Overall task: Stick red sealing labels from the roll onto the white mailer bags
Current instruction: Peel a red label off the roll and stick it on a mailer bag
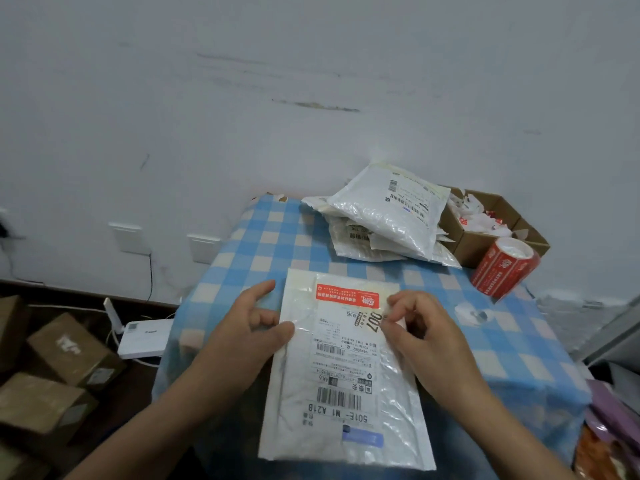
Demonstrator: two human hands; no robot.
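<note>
Steadying a white mailer bag (298, 410) with its thumb, the left hand (249, 327) lies loosely open. The right hand (419, 327) curls at the red sealing label (347, 296) stuck across the bag's top, its grip unclear. Pressing-down seems nearly done; next likely needs the label roll (504, 268), far right.

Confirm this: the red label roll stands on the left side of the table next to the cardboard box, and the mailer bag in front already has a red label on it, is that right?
Not quite. In the head view the red label roll stands on the right side of the table, next to the cardboard box. The mailer bag in front does have a red label.
</note>
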